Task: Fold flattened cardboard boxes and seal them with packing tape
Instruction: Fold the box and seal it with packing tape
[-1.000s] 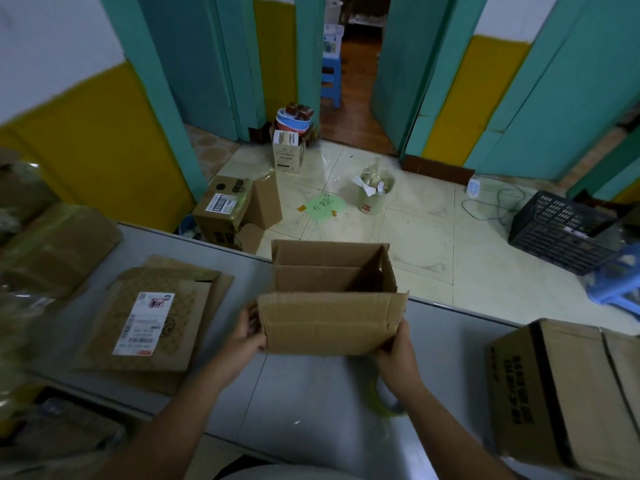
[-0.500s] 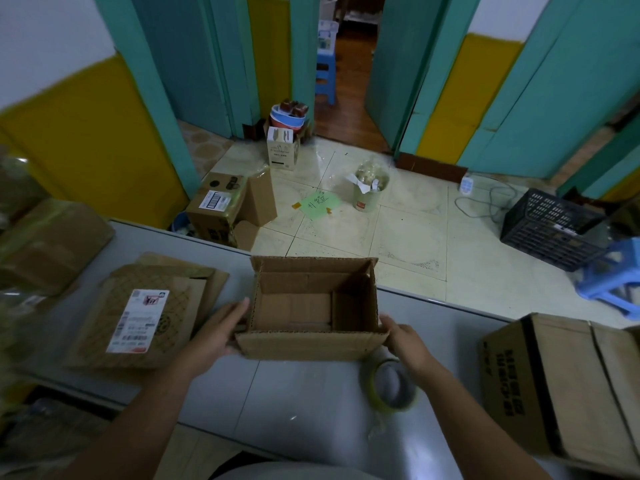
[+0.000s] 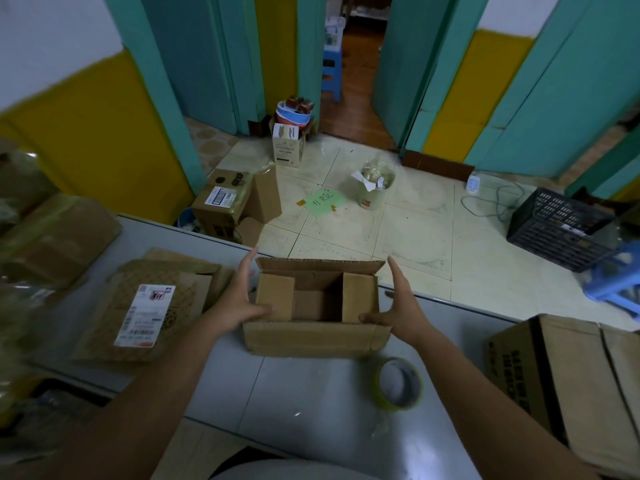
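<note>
1 cardboard box sits mid-table, top open and facing up. Flaps I can count: 2 short ones folded inward, left short flap and right short flap, with a gap between them showing the box floor. 1 far long flap stands up. On the near side I can't tell flap from wall.

2 hands on it, one per end. The left hand has straight fingers along the left wall and its thumb lies over the left short flap. The right hand has its fingers spread and pointing away, and its thumb tip touches the near corner of the right short flap. Neither hand is curled round anything; both are flat and wide.

1 tape roll lies flat on the table, near the box's right front corner and not touching it. No hand is on it.

1 flat cardboard stack lies left of the box. Its top sheet carries 1 shipping label, and the layer count is unclear. 1 big carton is at the right table edge.

On the floor there are 1 labelled carton, 1 white box, 1 bin, 1 green sheet and 1 black crate. There are 2 blue stools, a doorway stool and a right-edge stool.
</note>
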A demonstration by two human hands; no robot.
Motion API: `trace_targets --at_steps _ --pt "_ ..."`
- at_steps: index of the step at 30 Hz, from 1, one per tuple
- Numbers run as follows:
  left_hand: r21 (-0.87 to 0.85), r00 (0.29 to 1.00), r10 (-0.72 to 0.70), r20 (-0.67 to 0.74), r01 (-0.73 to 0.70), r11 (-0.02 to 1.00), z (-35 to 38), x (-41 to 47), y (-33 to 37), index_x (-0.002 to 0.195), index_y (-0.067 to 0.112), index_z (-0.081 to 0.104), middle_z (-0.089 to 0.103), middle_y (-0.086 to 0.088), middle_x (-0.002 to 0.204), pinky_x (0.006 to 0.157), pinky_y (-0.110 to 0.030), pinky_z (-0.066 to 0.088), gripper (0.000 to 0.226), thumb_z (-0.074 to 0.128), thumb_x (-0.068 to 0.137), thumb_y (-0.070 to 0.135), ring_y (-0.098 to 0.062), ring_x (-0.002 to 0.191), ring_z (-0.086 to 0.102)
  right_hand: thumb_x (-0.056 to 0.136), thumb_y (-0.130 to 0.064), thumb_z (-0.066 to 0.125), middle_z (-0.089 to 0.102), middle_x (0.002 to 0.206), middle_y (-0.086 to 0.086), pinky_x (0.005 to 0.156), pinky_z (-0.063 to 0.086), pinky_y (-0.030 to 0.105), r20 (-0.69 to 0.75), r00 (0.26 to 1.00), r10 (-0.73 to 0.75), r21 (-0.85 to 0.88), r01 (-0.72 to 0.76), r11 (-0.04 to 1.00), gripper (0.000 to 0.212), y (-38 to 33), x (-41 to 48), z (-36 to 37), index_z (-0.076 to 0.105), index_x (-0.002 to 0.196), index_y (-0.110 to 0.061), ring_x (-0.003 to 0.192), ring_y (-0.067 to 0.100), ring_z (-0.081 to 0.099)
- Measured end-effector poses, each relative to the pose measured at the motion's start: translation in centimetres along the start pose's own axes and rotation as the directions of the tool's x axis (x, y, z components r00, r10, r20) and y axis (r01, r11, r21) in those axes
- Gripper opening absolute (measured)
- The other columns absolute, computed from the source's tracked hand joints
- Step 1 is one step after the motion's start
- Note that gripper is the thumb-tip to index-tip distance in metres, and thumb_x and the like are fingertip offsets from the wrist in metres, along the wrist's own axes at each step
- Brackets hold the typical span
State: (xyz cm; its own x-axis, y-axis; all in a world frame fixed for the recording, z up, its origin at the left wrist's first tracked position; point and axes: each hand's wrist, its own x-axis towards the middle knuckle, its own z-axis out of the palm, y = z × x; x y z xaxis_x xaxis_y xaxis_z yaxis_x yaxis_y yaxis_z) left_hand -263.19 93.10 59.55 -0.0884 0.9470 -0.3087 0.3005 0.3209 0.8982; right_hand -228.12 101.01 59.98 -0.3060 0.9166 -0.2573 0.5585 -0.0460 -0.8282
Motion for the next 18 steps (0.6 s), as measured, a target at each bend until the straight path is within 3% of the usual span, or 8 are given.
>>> trace_targets --at_steps 2,6,8,9,10,12,15,18 --pt "0.052 0.996 0.079 0.036 -0.081 0.995 -0.4 0.5 0.1 0.151 0.06 0.027 0.036 0.002 0.164 0.119 -0.06 0.04 0.117 0.096 0.072 0.009 -0.023 0.154 0.032 0.069 -0.012 0.096 0.023 0.163 -0.013 0.111 0.043 0.039 0.022 0.998 -0.067 -0.051 0.068 0.996 0.125 -0.3 0.7 -0.4 0.017 0.163 -0.038 0.144 0.016 0.036" --pt "0.138 0.987 0.15 0.05 -0.156 0.978 -1.5 1.0 -0.9 0.134 0.051 0.056 0.049 0.009 0.154 0.108 -0.059 0.053 0.073 0.088 0.083 0.01 -0.025 0.148 0.045 0.097 -0.003 0.067 0.045 0.151 -0.017 0.111 0.048 0.044 -0.028 0.985 -0.168 -0.13 0.163 0.978 0.058 0.1 0.8 -1.7 0.052 0.137 -0.041 0.139 0.017 0.049" --pt "0.138 0.986 0.118 0.122 -0.134 0.981 -2.2 0.6 -0.9 0.136 0.045 0.062 0.044 0.011 0.159 0.117 -0.054 0.046 0.05 0.077 0.096 0.019 -0.019 0.149 0.043 0.106 -0.012 0.055 0.052 0.151 -0.016 0.118 0.041 0.048 0.068 0.993 -0.101 -0.072 0.106 0.992 0.038 0.4 0.2 -2.2 0.063 0.132 -0.038 0.139 0.01 0.048" --pt "0.109 0.985 0.057 0.164 -0.076 0.991 -2.4 0.1 -0.5 0.138 0.045 0.064 0.036 0.013 0.163 0.12 -0.051 0.043 0.042 0.073 0.097 0.037 -0.018 0.151 0.039 0.109 -0.027 0.052 0.05 0.153 -0.019 0.12 0.039 0.049 0.141 0.988 -0.055 -0.02 0.058 0.998 0.03 0.4 -0.4 -2.4 0.065 0.134 -0.037 0.141 0.007 0.046" --pt "0.091 0.979 -0.013 0.205 -0.005 0.996 -2.7 -0.3 -0.2 0.14 0.045 0.062 0.028 0.015 0.166 0.122 -0.048 0.04 0.053 0.07 0.091 0.062 -0.017 0.153 0.033 0.107 -0.048 0.05 0.045 0.156 -0.023 0.121 0.037 0.048 0.21 0.978 -0.007 0.002 0.007 1.0 0.037 0.3 -1.0 -2.4 0.062 0.14 -0.039 0.143 0.005 0.043" --pt "0.124 0.955 -0.067 0.29 0.032 0.992 -3.3 -1.1 0.1 0.15 0.045 0.053 0.011 0.022 0.17 0.123 -0.042 0.033 0.096 0.057 0.069 0.097 -0.011 0.154 0.02 0.087 -0.082 0.052 0.031 0.162 -0.027 0.123 0.032 0.041 0.307 0.951 0.028 -0.015 -0.024 1.0 0.074 0.2 -2.2 -2.6 0.045 0.152 -0.047 0.147 0.002 0.033" --pt "0.216 0.917 -0.049 0.397 -0.041 0.976 -3.3 -1.7 0.1 0.159 0.048 0.036 -0.006 0.026 0.171 0.124 -0.035 0.021 0.111 0.064 0.064 0.097 -0.004 0.156 0.001 0.079 -0.075 0.072 0.018 0.163 -0.027 0.12 0.033 0.036 0.406 0.913 0.017 -0.035 -0.003 0.999 0.091 0.5 -3.1 -2.1 0.029 0.156 -0.053 0.145 0.001 0.026" --pt "0.331 0.929 -0.082 0.361 -0.046 0.942 -2.8 -1.7 0.2 0.161 0.05 0.032 -0.009 0.024 0.172 0.128 -0.044 0.023 0.102 0.079 0.074 0.077 -0.007 0.156 0.004 0.083 -0.067 0.073 0.027 0.159 -0.026 0.12 0.038 0.042 0.265 0.964 -0.007 -0.124 0.041 0.991 0.078 0.9 -2.5 -1.1 0.036 0.15 -0.052 0.144 0.006 0.034"
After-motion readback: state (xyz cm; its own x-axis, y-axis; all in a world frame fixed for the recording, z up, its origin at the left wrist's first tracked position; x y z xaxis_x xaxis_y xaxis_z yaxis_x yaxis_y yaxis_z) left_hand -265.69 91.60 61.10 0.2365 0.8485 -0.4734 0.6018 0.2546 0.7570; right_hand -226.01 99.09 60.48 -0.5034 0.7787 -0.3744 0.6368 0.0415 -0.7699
